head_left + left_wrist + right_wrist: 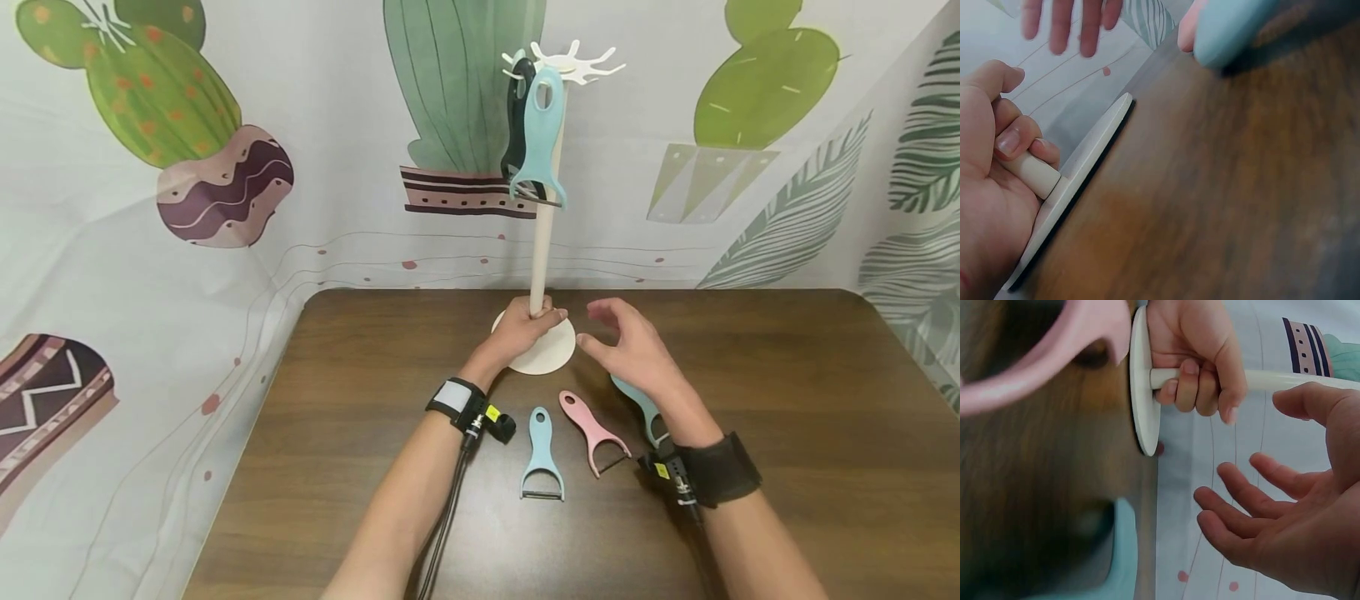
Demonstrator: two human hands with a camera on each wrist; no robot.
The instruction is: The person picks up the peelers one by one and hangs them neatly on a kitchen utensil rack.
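2 black wristbands, 2 yellow tags, black cables

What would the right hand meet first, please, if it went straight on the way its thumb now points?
Most likely the left hand, which grips the white pole just above its round base. Depth is unclear, though, so the right hand might pass beside it.

The peelers are pale blue, pink and black, the stand cream, the backdrop cactus-printed
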